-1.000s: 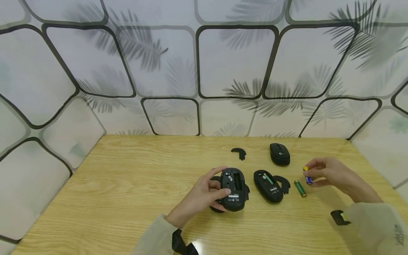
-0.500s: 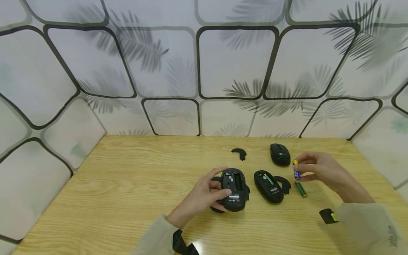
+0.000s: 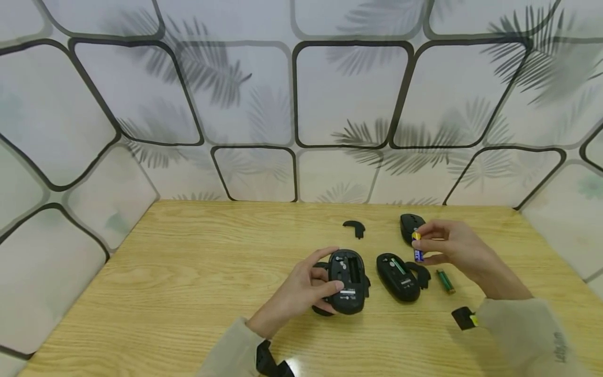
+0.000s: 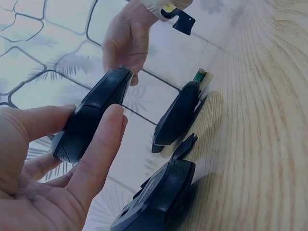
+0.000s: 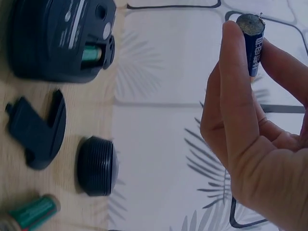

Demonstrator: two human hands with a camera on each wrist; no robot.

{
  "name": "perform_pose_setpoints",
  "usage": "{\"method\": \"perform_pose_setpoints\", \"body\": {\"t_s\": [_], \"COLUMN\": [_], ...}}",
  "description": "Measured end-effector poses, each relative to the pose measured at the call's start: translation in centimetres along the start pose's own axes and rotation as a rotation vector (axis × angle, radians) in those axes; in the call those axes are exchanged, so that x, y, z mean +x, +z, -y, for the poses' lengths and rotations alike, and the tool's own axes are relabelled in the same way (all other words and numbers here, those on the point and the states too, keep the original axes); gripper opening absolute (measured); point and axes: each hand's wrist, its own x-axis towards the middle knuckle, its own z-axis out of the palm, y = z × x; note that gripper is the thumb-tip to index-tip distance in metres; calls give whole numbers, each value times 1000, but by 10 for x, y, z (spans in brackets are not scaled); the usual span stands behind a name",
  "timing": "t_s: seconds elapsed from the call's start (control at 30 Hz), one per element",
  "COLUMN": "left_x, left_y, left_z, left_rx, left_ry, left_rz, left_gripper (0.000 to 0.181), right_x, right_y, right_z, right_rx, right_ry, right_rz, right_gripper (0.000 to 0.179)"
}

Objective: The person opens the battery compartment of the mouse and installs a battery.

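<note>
My left hand (image 3: 299,293) grips a black computer mouse (image 3: 348,305) above the table, its underside up and its battery slot bare. Between thumb and fingers, my right hand (image 3: 459,251) pinches a blue-and-yellow battery (image 3: 418,255), held upright in front of an upright mouse (image 3: 409,226). One end of this battery (image 5: 251,24) faces the right wrist camera. Between the hands lies an overturned mouse (image 3: 398,280) with a green battery (image 5: 90,54) in its slot. Partly hidden below the left hand is another mouse (image 4: 156,199).
A curved black cover (image 3: 419,273) lies beside the overturned mouse, and a similar cover (image 3: 356,228) lies farther back. A loose green battery (image 3: 445,281) is on the wooden table (image 3: 188,293) to the right. Patterned cloth (image 3: 235,104) rises behind the table.
The right hand has moved left with the blue-and-yellow battery, from beyond the loose green battery to in front of the upright mouse. The left hand and its mouse have stayed in place.
</note>
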Motion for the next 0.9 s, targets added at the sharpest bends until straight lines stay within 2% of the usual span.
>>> {"method": "perform_pose_setpoints", "body": {"t_s": [0.4, 0.6, 0.9], "left_x": [1, 0, 0], "left_y": [0, 0, -1], "left_z": [-1, -1, -1], "left_rx": [-41, -41, -33], "left_ry": [-15, -17, -1], "left_rz": [-7, -9, 3], "left_gripper": [68, 68, 68], "right_x": [8, 8, 8], "right_y": [22, 33, 46], "right_z": [13, 24, 34], "right_rx": [100, 99, 80], "right_ry": [-33, -24, -14], "right_rz": [59, 60, 60], "right_gripper": [18, 25, 26]}}
